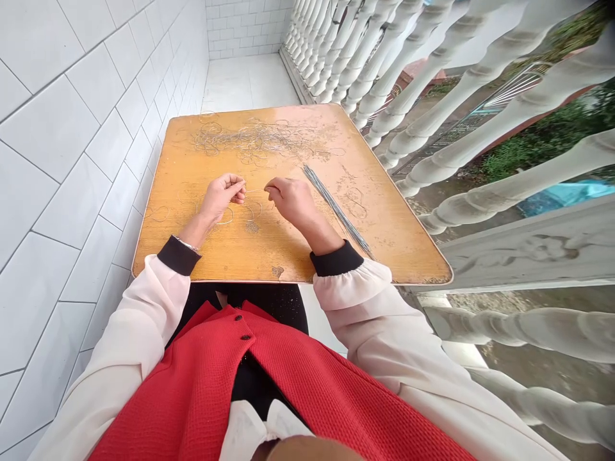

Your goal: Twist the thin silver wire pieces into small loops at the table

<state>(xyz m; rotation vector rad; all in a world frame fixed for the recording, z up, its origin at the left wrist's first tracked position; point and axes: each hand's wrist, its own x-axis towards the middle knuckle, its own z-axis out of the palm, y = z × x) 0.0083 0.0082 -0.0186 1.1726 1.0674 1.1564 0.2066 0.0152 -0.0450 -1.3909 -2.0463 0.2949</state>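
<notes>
A thin wire (255, 190) spans the short gap between my two hands above the wooden table (283, 246). My left hand (225, 195) pinches one end between thumb and fingers. At the other end, my right hand (293, 200) is closed with its fingers bent down on the wire. Under and around my left hand lie a few loose curved wires (225, 222). To the right of my right hand rests a bundle of straight grey wires (339, 211), lying slantwise toward the table's front edge.
A tangled heap of bent wire pieces (254, 139) spreads along the table's far side. More thin loops (356, 202) lie at the right. White tiled wall (91, 147) runs close on the left, and a white baluster railing (461, 105) borders the right.
</notes>
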